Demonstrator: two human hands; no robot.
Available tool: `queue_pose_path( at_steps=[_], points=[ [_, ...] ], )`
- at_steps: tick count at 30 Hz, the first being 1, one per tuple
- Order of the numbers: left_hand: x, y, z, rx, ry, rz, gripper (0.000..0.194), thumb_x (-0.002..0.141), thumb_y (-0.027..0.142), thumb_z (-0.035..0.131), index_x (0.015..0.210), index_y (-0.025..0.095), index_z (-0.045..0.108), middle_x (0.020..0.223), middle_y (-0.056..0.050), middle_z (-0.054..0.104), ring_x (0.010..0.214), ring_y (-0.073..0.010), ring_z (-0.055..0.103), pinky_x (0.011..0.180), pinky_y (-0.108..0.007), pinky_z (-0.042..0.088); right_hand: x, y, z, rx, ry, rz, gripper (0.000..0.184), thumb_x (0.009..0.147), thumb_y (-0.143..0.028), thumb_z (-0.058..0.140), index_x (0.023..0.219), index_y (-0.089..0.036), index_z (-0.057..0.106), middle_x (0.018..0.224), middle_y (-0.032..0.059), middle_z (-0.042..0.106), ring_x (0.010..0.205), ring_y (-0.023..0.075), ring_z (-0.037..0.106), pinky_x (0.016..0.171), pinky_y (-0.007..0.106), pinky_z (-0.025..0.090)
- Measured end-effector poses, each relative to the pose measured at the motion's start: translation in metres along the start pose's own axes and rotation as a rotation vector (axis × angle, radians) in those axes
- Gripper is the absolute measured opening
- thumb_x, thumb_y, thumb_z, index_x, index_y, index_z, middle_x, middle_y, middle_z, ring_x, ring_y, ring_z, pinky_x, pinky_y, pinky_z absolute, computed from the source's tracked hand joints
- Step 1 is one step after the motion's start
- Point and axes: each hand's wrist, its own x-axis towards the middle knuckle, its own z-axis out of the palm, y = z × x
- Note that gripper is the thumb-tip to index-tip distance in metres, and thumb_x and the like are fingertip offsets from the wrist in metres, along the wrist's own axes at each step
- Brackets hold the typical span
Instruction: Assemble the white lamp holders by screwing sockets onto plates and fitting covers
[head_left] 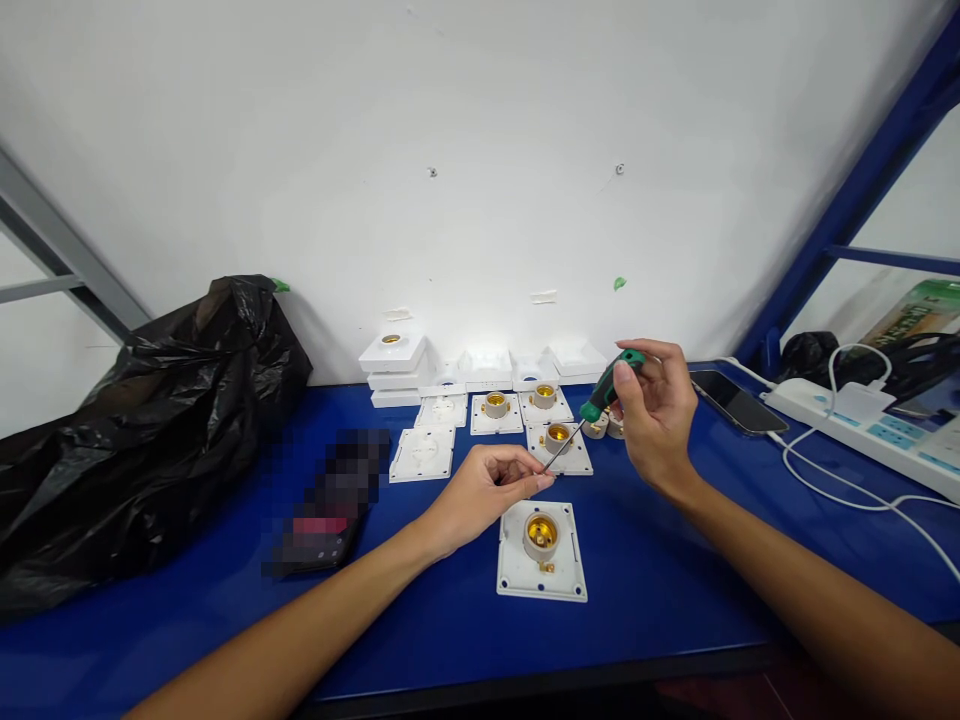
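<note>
My right hand (656, 415) grips a green-handled screwdriver (609, 386) above the blue table (225, 620), its thin shaft slanting down to the left. My left hand (487, 490) pinches something very small at the shaft's tip; I cannot make out what it is. Just below the hands lies a white square lamp-holder plate with a brass socket (541, 550). Behind the hands sit several more such plates (559, 447), some face down (422, 453).
White covers are stacked against the wall (394, 365). A large black plastic bag (127, 450) fills the left side. A phone (322, 535) lies left of centre, another phone (737, 402) at the right. A power strip with white cables (862, 425) sits far right.
</note>
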Motion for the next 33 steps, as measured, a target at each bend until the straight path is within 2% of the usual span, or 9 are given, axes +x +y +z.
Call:
queue_pose_path(
  at_steps=[5,12,25,29,33],
  points=[
    [-0.0002,0.0032,-0.0001,-0.084,-0.004,-0.044,0.032,0.078,0.046,0.084,0.083,0.016,0.076,0.080,-0.004,0.072,0.074,-0.0144,0.060,0.068,-0.027,0.045,0.0005,-0.0009,-0.0005,-0.013,-0.002,0.003,0.018,0.097,-0.033,0.062,0.112,-0.023,0.061,0.075,-0.0026,0.052,0.056,0.0103,0.049,0.049,0.025,0.046],
    [-0.0007,0.0053,-0.0001,-0.151,0.016,-0.077,0.028,0.077,0.042,0.087,0.082,0.016,0.077,0.082,-0.003,0.075,0.077,-0.0133,0.062,0.075,-0.026,0.046,0.0004,0.0009,-0.0011,-0.025,0.002,-0.013,0.018,0.098,-0.034,0.062,0.113,-0.023,0.061,0.076,-0.0021,0.053,0.058,0.0112,0.051,0.051,0.026,0.048],
    [-0.0006,0.0068,-0.0019,-0.214,0.026,-0.084,0.023,0.075,0.036,0.089,0.084,0.017,0.079,0.085,-0.003,0.077,0.078,-0.0125,0.063,0.076,-0.026,0.047,0.0015,0.0041,-0.0025,-0.031,-0.001,-0.048,0.018,0.100,-0.031,0.059,0.116,-0.023,0.061,0.079,-0.0010,0.053,0.058,0.0104,0.050,0.049,0.025,0.045],
    [-0.0004,0.0068,-0.0013,-0.177,0.014,-0.088,0.025,0.077,0.038,0.088,0.084,0.016,0.078,0.082,-0.003,0.074,0.077,-0.0127,0.061,0.074,-0.026,0.044,-0.0007,0.0015,-0.0026,-0.047,-0.003,-0.100,0.018,0.099,-0.028,0.059,0.117,-0.024,0.061,0.083,0.0002,0.056,0.060,0.0109,0.053,0.047,0.024,0.046],
    [-0.0002,0.0044,-0.0005,-0.102,-0.016,-0.077,0.029,0.080,0.043,0.084,0.084,0.016,0.076,0.073,0.000,0.066,0.069,-0.0111,0.053,0.067,-0.025,0.039,-0.0075,-0.0053,-0.0031,-0.022,-0.052,-0.220,0.025,0.098,-0.025,0.060,0.123,-0.026,0.059,0.087,0.0007,0.061,0.060,0.0108,0.057,0.047,0.024,0.049]
  ],
)
